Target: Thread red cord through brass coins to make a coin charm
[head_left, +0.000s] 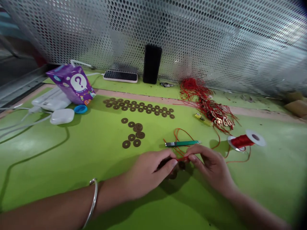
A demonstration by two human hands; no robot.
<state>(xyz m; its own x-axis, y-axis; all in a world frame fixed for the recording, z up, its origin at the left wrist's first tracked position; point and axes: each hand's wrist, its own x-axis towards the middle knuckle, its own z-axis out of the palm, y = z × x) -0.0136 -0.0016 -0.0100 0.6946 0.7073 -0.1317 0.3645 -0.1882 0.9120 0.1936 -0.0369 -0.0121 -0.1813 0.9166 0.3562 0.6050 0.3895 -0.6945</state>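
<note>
A thin red cord runs between my two hands at the lower middle. My left hand pinches it between thumb and forefinger. From the other side my right hand pinches the same cord with its fingertips. Beneath my fingers hang or lie a few brown coins, partly hidden by the left hand. Just beyond the hands rests a green tweezers-like tool, with loops of red cord around it. A spool of red cord lies on its side to the right.
Rows of holed coins lie mid-table, with a looser cluster nearer me. A tangle of red cords with coins and a yellow lighter are back right. Left are a purple box and white case. A black phone leans against the mesh.
</note>
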